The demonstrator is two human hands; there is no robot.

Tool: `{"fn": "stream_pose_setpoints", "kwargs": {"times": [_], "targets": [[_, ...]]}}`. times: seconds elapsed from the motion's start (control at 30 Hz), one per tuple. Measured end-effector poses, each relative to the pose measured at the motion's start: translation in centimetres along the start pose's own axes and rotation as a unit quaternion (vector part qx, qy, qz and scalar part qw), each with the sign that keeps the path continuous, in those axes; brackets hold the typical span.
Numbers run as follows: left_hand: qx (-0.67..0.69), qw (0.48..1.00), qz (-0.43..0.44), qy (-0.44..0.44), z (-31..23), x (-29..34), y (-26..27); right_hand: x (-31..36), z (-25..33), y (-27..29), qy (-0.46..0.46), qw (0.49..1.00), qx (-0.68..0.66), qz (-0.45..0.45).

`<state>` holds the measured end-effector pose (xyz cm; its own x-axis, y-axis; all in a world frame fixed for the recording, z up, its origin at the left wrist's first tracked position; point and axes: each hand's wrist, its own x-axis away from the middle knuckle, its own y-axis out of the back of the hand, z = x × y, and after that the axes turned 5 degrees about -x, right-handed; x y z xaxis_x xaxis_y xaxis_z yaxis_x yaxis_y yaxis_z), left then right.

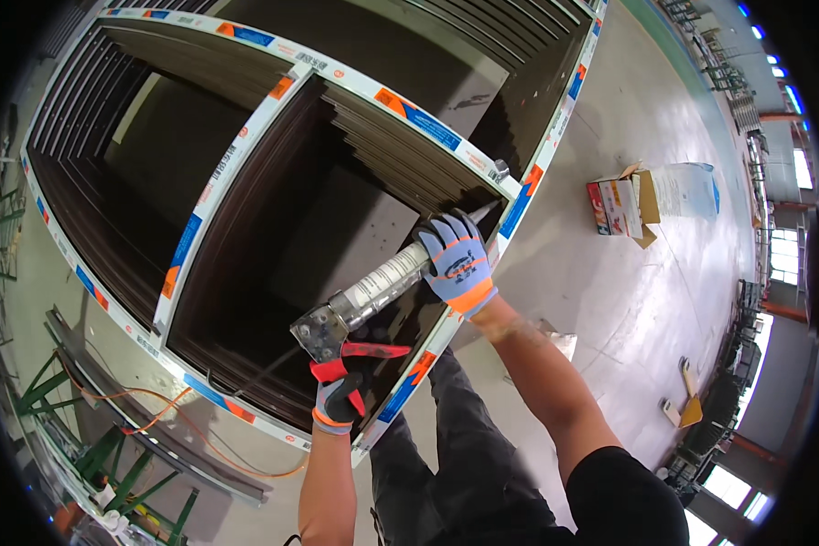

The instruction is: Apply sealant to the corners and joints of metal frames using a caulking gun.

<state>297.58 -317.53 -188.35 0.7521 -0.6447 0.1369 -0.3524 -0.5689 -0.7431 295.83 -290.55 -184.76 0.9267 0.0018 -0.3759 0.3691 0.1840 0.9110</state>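
Both my hands hold a caulking gun (359, 300) with a pale cartridge, slanting across the near opening of a stack of dark brown window frames (191, 241). My left hand (338, 400), in a grey and orange work glove, is closed around its red handle, with the red trigger lever above the fingers. Farther up, my gloved right hand (461, 264) wraps round the front of the cartridge. The tapered nozzle (484, 212) points at the inner right corner of the top frame, whose faces carry white film with blue and orange patches. Whether its tip touches is unclear.
An open carton (617, 206) and a clear plastic bag (687, 189) lie on the floor to the right. At lower left, an orange hose (237, 464) runs past long dark profiles (155, 414) and green metal stands (100, 455). My legs are close to the stack's near edge.
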Motion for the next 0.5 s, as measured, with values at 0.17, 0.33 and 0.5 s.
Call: {"fn": "stream_pose_setpoints", "kwargs": {"times": [0.17,0.33,0.5], "targets": [[0.029,0.999,-0.018,0.026,1.1,-2.5,3.2,-0.6,-0.4,-3.0,-0.024,0.999,0.026,0.007],[0.020,1.000,0.012,0.004,0.9,-4.2,4.8,-0.9,-0.5,-4.2,-0.064,0.998,0.019,0.014],[-0.012,0.999,0.029,0.019,-0.1,-5.5,4.4,-1.6,-0.7,-4.8,-0.107,0.993,0.049,0.020]]}}
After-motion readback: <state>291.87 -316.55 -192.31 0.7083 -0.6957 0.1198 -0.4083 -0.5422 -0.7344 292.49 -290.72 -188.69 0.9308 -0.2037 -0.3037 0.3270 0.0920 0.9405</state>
